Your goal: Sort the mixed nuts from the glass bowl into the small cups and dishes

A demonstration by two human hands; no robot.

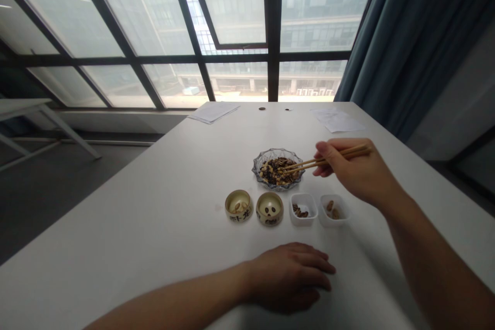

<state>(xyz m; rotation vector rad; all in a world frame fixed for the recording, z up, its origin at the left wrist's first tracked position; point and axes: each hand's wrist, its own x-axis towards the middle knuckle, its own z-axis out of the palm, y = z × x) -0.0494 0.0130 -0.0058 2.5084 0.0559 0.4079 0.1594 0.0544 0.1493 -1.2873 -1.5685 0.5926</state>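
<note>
My right hand [353, 170] is closed on a pair of wooden chopsticks [325, 159]. Their tips reach into a glass bowl [260, 162] of mixed seeds and nuts. In front of the bowl stand two round ceramic cups [238, 206] [269, 209] and two small white square dishes [303, 209] [334, 210], each with a few seeds or nuts inside. My left hand [292, 276] lies palm down on the white table [154, 227], fingers stretched out, holding nothing, just in front of the small dishes.
Sheets of paper [214, 111] [337, 119] lie at the table's far edge, with two small dark round spots [262, 109] between them. A large window is behind, a blue curtain [410, 46] to the right, another table [27, 108] at left.
</note>
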